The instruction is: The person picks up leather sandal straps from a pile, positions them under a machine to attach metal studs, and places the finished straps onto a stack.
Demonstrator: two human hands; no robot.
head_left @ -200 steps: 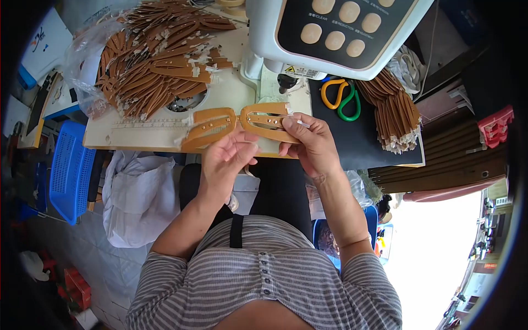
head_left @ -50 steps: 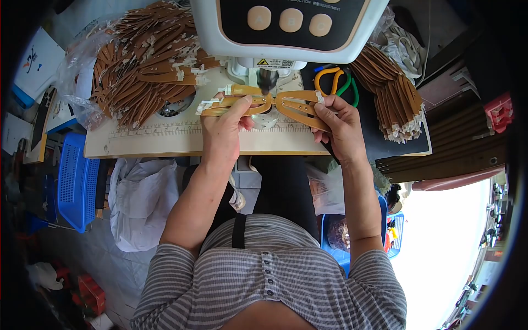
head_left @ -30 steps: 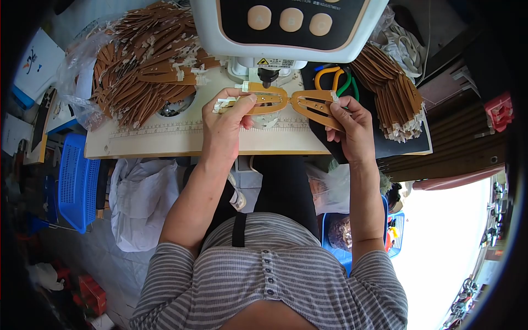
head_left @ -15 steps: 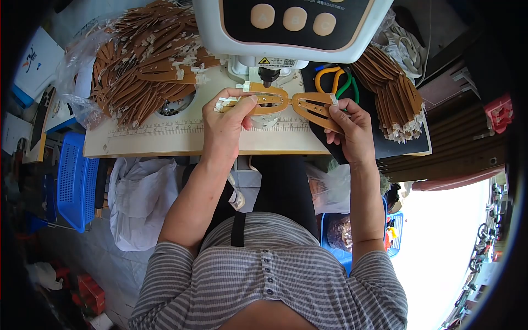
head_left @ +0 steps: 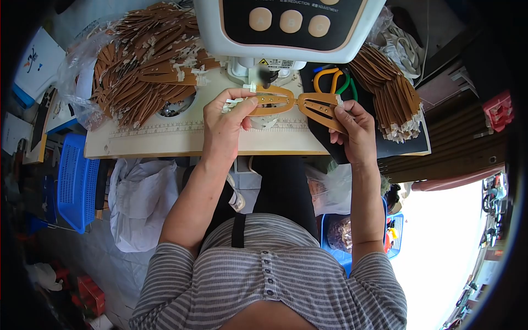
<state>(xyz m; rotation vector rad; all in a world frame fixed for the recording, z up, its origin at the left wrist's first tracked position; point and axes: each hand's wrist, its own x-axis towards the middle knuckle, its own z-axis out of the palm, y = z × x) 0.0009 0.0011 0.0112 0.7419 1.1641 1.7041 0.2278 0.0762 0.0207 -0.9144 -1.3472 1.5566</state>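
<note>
A tan strap piece (head_left: 284, 108) with two slotted, studded loops joined at a narrow middle is held level between both hands. My left hand (head_left: 226, 118) pinches its left loop, thumb on top, with whitish tabs showing at that end. My right hand (head_left: 355, 124) grips the outer end of the right loop between thumb and fingers. The left loop lies under the dark tip (head_left: 268, 76) of a white machine (head_left: 297, 52), whose tip looks blurred. Beneath the loop, a round base part is mostly covered.
A large heap of brown strap pieces (head_left: 148, 66) covers the table's left back. Right of the machine lie orange-and-green-handled scissors (head_left: 335, 81) and a stack of brown strips (head_left: 393, 99). A printed ruler (head_left: 159, 128) runs along the table (head_left: 203, 146). A blue basket (head_left: 77, 181) stands left.
The strap piece came under the machine's tip from nearer the table's front edge. Over the last second, both hands have shifted it slightly right, and the tip now looks blurred.
</note>
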